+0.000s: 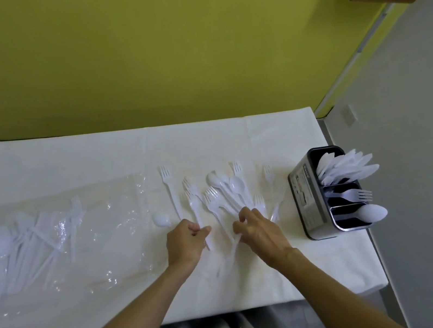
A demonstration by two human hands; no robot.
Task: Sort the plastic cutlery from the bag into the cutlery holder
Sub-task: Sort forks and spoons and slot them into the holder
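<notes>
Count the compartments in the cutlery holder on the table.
3, in a row in the cutlery holder: the far one holds knives, the middle a fork, the near a spoon. None seems hidden.

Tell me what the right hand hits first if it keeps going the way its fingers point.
Probably the loose pile of forks and spoons right ahead of the right hand; its curled fingertips seem to be among the handles.
</notes>
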